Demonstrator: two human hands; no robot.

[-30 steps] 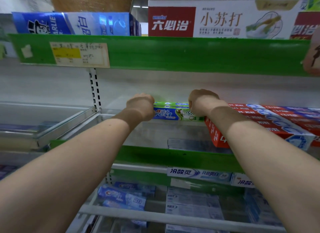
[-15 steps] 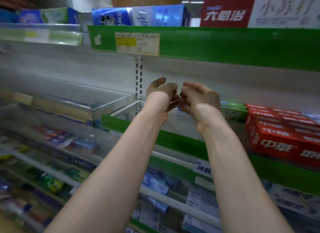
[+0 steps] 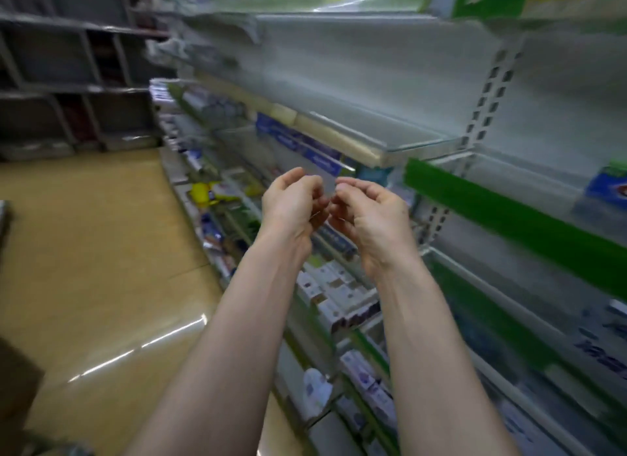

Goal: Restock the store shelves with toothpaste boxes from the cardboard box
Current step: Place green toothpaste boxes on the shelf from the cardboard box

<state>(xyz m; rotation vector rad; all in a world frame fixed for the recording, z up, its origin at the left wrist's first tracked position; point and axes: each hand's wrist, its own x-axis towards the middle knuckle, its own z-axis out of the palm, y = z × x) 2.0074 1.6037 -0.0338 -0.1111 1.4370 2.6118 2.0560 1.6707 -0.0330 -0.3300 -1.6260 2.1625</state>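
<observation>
head view, blurred by motion. left hand: raised in front of the shelving, fingers loosely curled, nothing seen in it. right hand: raised just beside the left, fingers loosely curled, nothing seen in it; the fingertips of the two hands nearly meet, contact cannot be told. both forearms bare, reaching up from the lower edge. toothpaste box: blue and green, lying on the shelf at the far right edge behind a clear front lip, well apart from both hands. green shelf strip: runs along the front of that shelf, right of the hands. glass shelf: above and behind the hands. slotted upright: grey, on the back panel. lower shelves: rows of small packs, too blurred to name. tan floor: glossy, at left.
</observation>
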